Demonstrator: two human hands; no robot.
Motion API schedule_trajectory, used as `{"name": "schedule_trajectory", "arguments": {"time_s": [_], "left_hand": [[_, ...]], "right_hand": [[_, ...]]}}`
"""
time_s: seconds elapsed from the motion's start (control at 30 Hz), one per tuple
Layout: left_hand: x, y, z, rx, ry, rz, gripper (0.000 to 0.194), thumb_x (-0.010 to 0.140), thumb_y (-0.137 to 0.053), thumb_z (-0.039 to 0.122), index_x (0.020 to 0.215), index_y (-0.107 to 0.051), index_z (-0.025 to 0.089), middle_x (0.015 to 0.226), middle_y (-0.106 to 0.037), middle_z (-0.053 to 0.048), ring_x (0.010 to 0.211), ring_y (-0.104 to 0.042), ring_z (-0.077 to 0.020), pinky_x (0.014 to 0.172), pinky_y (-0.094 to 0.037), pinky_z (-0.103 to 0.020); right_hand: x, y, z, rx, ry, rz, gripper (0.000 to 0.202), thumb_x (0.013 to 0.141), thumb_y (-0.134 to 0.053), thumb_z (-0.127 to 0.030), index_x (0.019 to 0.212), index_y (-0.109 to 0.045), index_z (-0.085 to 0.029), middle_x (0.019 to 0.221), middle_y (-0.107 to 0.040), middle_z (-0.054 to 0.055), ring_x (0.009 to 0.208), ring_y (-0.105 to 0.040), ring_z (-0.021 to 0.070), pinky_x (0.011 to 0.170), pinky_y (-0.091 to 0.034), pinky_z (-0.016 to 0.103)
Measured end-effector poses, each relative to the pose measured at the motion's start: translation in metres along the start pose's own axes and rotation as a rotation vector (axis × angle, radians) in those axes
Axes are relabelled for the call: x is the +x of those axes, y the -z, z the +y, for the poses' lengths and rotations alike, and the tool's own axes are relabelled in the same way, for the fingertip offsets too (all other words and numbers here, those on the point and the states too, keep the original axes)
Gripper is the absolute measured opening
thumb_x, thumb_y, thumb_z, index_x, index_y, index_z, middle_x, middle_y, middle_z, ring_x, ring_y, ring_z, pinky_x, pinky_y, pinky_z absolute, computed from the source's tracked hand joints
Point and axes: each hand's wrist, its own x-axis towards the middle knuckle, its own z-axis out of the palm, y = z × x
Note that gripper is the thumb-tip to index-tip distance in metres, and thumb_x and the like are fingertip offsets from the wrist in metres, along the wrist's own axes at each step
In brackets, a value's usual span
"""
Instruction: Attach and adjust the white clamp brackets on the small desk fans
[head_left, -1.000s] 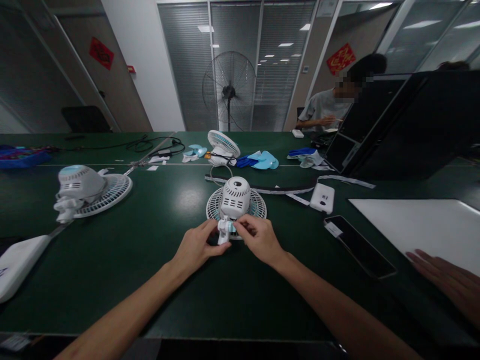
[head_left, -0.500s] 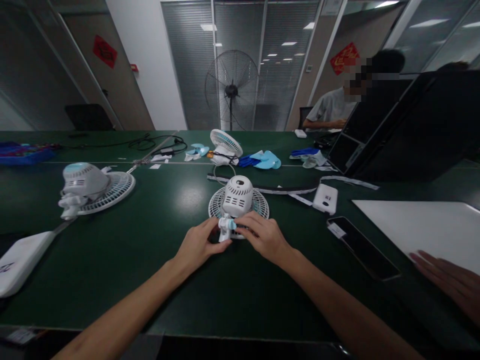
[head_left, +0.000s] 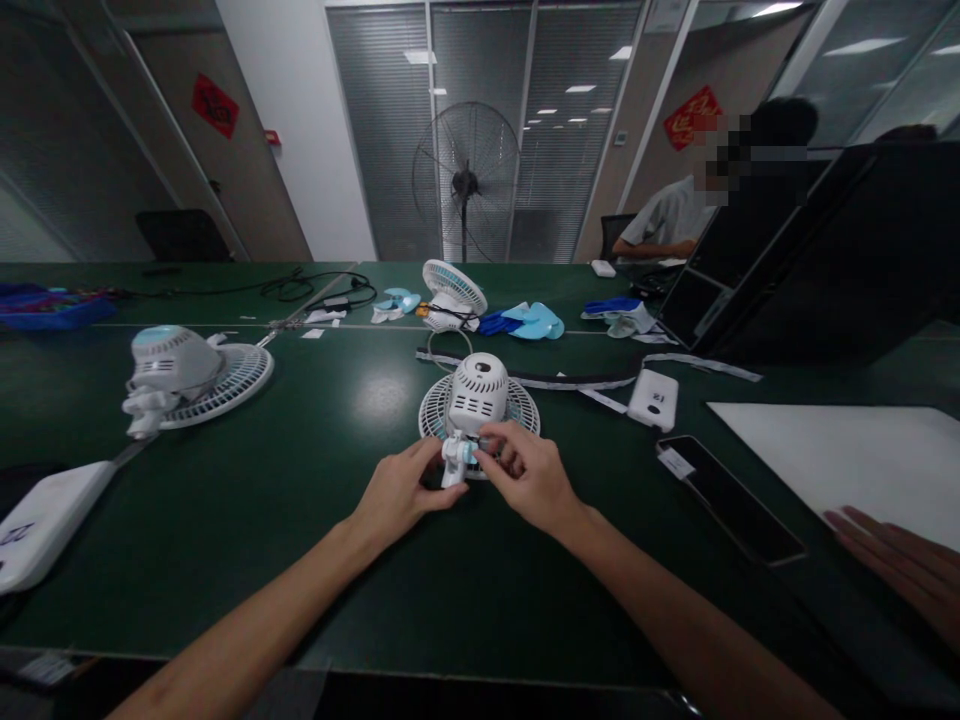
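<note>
A small white fan (head_left: 480,388) lies grille-down on the green table in front of me, its motor housing facing up. At its near end is a white bracket (head_left: 453,462) with a light blue knob (head_left: 470,453) on its right side. My left hand (head_left: 401,487) grips the bracket from the left, thumb at its lower end and fingers at its top. From the right, my right hand (head_left: 534,474) pinches the blue knob between thumb and index finger, with the other fingers curled. The hidden side of the bracket cannot be seen.
Another white fan (head_left: 176,375) lies at left, near a white power bank (head_left: 52,515). A third fan (head_left: 452,295), blue fan blades (head_left: 538,321) and gloves lie farther back. At right are a phone (head_left: 731,498), a white box (head_left: 653,399) and another person's hand (head_left: 896,560) by a white board (head_left: 847,450).
My right hand's fingers have shifted slightly around the blue knob and curled more. The left hand keeps its hold on the bracket. The whole view has moved a little.
</note>
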Motion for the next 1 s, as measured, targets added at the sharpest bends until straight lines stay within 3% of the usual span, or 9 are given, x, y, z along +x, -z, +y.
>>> {"name": "schedule_trajectory", "arguments": {"time_s": [0.17, 0.3, 0.43, 0.5, 0.57, 0.67, 0.77, 0.9, 1.0], "left_hand": [[0.0, 0.0, 0.0, -0.014, 0.01, -0.006, 0.029, 0.09, -0.071, 0.044, 0.099, -0.059, 0.019, 0.092, -0.066, -0.002, 0.071, -0.059, -0.0182, 0.06, -0.04, -0.028], [0.0, 0.0, 0.0, -0.017, 0.015, -0.002, 0.027, 0.09, -0.072, 0.042, 0.098, -0.059, 0.019, 0.091, -0.066, -0.002, 0.072, -0.06, -0.0184, 0.061, -0.041, -0.029], [0.0, -0.002, -0.001, -0.004, 0.0, -0.009, 0.031, 0.089, -0.072, 0.046, 0.099, -0.059, 0.019, 0.094, -0.068, -0.002, 0.073, -0.061, -0.0188, 0.062, -0.042, -0.029], [0.0, -0.002, -0.002, -0.003, 0.001, -0.003, 0.03, 0.089, -0.071, 0.046, 0.1, -0.06, 0.02, 0.093, -0.068, -0.002, 0.072, -0.06, -0.0186, 0.063, -0.042, -0.029], [0.0, -0.003, -0.003, 0.0, -0.003, 0.006, 0.03, 0.089, -0.071, 0.046, 0.1, -0.06, 0.02, 0.093, -0.067, -0.002, 0.072, -0.06, -0.0185, 0.063, -0.043, -0.029], [0.0, -0.003, -0.004, 0.004, -0.007, 0.004, 0.03, 0.089, -0.071, 0.045, 0.099, -0.059, 0.019, 0.092, -0.067, -0.002, 0.072, -0.06, -0.0185, 0.062, -0.042, -0.03], [0.0, -0.003, -0.003, -0.008, 0.0, -0.004, 0.029, 0.089, -0.072, 0.043, 0.099, -0.059, 0.02, 0.092, -0.067, -0.002, 0.072, -0.06, -0.0183, 0.063, -0.042, -0.029], [0.0, -0.002, -0.002, -0.01, 0.0, -0.007, 0.029, 0.089, -0.073, 0.043, 0.1, -0.059, 0.02, 0.093, -0.067, -0.002, 0.073, -0.061, -0.0186, 0.063, -0.043, -0.029], [0.0, -0.001, -0.001, -0.008, -0.002, 0.004, 0.028, 0.089, -0.072, 0.042, 0.101, -0.059, 0.02, 0.094, -0.067, -0.002, 0.074, -0.061, -0.0189, 0.064, -0.044, -0.03]], "right_hand": [[-0.002, 0.011, 0.009, -0.141, 0.187, -0.119, 0.022, 0.102, -0.061, -0.031, 0.122, -0.067, -0.022, 0.104, -0.071, 0.005, 0.074, -0.065, 0.0141, 0.065, -0.052, 0.027], [0.001, 0.003, 0.007, -0.085, 0.123, -0.069, 0.018, 0.102, -0.061, -0.034, 0.109, -0.071, -0.019, 0.096, -0.071, 0.005, 0.073, -0.064, 0.0143, 0.065, -0.051, 0.028], [0.004, -0.008, 0.0, 0.067, -0.098, 0.002, 0.025, 0.102, -0.061, -0.031, 0.082, -0.068, -0.018, 0.07, -0.065, 0.0, 0.06, -0.06, 0.0125, 0.056, -0.047, 0.025], [0.004, -0.008, -0.002, 0.128, -0.174, 0.014, 0.022, 0.101, -0.061, -0.031, 0.085, -0.068, -0.018, 0.069, -0.064, -0.001, 0.055, -0.058, 0.0113, 0.051, -0.045, 0.024], [0.001, -0.004, 0.0, 0.115, -0.125, -0.017, 0.012, 0.1, -0.063, -0.029, 0.102, -0.069, -0.019, 0.082, -0.068, 0.001, 0.059, -0.059, 0.0112, 0.052, -0.047, 0.023], [-0.002, 0.006, 0.006, 0.025, 0.068, -0.134, 0.024, 0.098, -0.066, -0.028, 0.121, -0.066, -0.021, 0.099, -0.069, 0.004, 0.062, -0.059, 0.0104, 0.055, -0.05, 0.025], [0.0, 0.008, 0.007, -0.024, 0.12, -0.136, 0.017, 0.1, -0.064, -0.029, 0.114, -0.069, -0.02, 0.101, -0.069, 0.005, 0.069, -0.061, 0.0124, 0.062, -0.051, 0.027], [0.004, -0.001, 0.003, 0.031, 0.01, -0.043, 0.017, 0.101, -0.062, -0.027, 0.089, -0.07, -0.018, 0.08, -0.067, 0.001, 0.069, -0.061, 0.0137, 0.062, -0.048, 0.027], [0.002, -0.001, 0.003, 0.05, -0.021, -0.055, 0.013, 0.1, -0.063, -0.027, 0.093, -0.071, -0.019, 0.078, -0.066, 0.0, 0.063, -0.058, 0.0122, 0.058, -0.046, 0.026]]}}
